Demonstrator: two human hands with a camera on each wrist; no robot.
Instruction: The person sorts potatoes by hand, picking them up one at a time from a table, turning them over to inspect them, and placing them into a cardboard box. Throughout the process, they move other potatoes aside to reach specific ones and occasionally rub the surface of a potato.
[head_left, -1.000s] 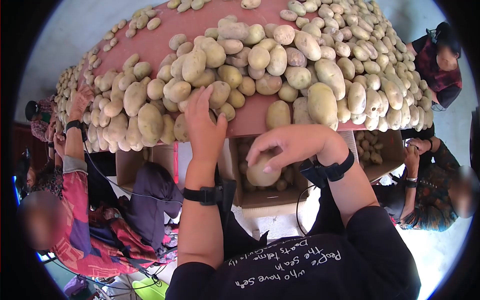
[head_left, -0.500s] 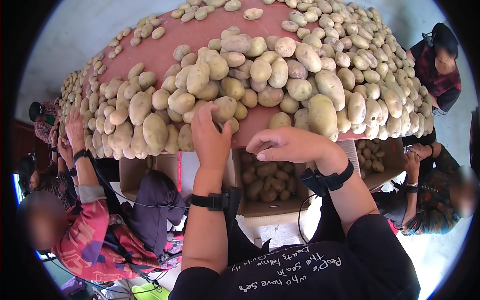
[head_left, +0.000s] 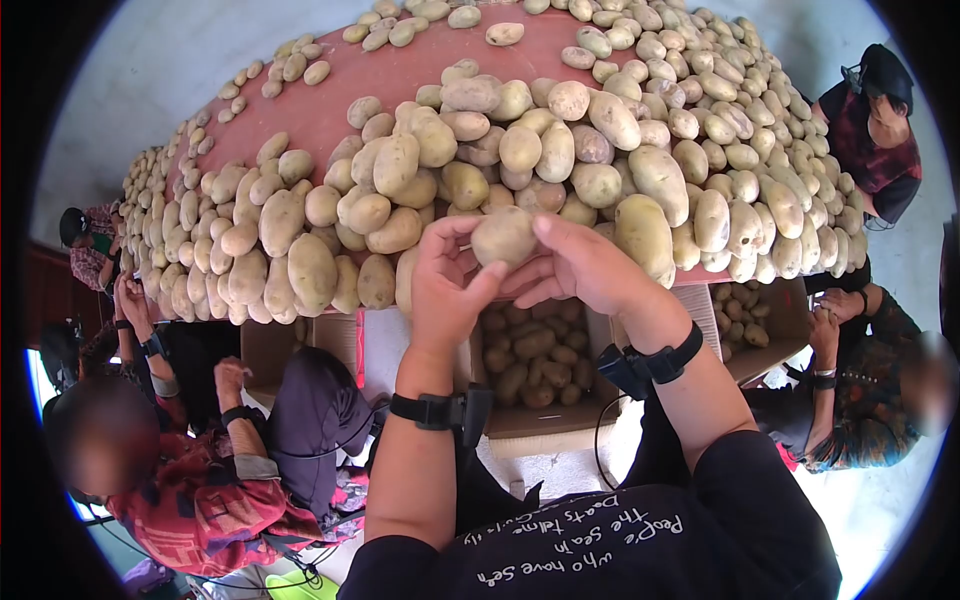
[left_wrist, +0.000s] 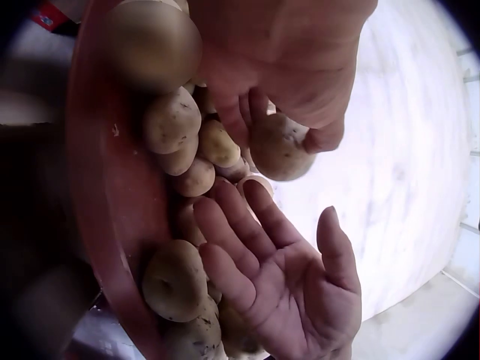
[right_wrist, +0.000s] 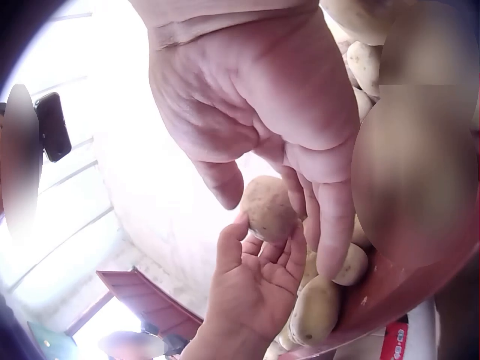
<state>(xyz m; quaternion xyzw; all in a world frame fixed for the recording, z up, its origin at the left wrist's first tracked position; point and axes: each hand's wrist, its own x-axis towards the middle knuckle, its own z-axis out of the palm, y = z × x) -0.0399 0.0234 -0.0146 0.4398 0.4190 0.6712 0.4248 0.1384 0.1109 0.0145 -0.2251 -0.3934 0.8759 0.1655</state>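
Observation:
A round potato [head_left: 504, 238] is held above the table's near edge by my left hand [head_left: 445, 285], thumb and fingers around it. My right hand [head_left: 590, 268] is close on its right side, fingers extended and thumb tip by the potato. The left wrist view has the potato [left_wrist: 280, 150] gripped in the left hand [left_wrist: 285, 60], with the right palm [left_wrist: 292, 292] facing it, uncurled. From the right wrist, the left fingers [right_wrist: 283, 259] hold the potato [right_wrist: 270, 208] below the loosely extended right hand [right_wrist: 255, 97].
Potatoes lie heaped across the red table [head_left: 400, 70]. Below its edge, a cardboard box [head_left: 545, 420] contains many potatoes, with another box [head_left: 775, 365] to the right. People sit at both sides, and one person [head_left: 885, 135] is at the upper right.
The right hand let go of a potato above the box, then rose toward the left hand. My left hand moved right from the heap with a potato. The left neighbour's arm lowered.

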